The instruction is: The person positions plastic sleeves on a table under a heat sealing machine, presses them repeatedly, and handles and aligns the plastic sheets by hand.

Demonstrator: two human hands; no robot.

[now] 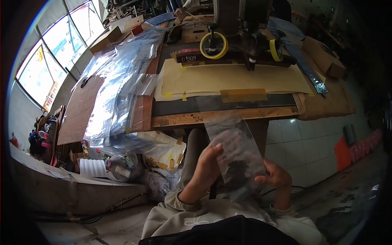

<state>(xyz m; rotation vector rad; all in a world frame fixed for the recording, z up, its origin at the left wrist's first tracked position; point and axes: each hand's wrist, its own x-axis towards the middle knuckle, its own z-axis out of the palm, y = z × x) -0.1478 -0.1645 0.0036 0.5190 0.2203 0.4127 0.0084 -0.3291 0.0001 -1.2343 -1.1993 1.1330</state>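
A clear plastic sheet [239, 153] hangs between my hands, in front of the work table's wooden edge. At its left edge my left hand [209, 163] grips it, thumb on the near face and the other fingers behind. My right hand [274, 174] holds the opposite edge, lower down, with the thumb pressed toward the sheet. The far end of the sheet reaches up to the table edge [179, 119]. Beyond it lies a cream-coloured board [237, 79] with yellow tape tabs and a brown tape strip [243, 95] on its near side.
A press machine with a dark bar [241, 59] and yellow tape rolls [213, 45] stands over the board. Stacked clear plastic sheets [122, 81] cover the left side. A cardboard box [324, 57] sits at right. Another person's hand [178, 12] shows at the far side.
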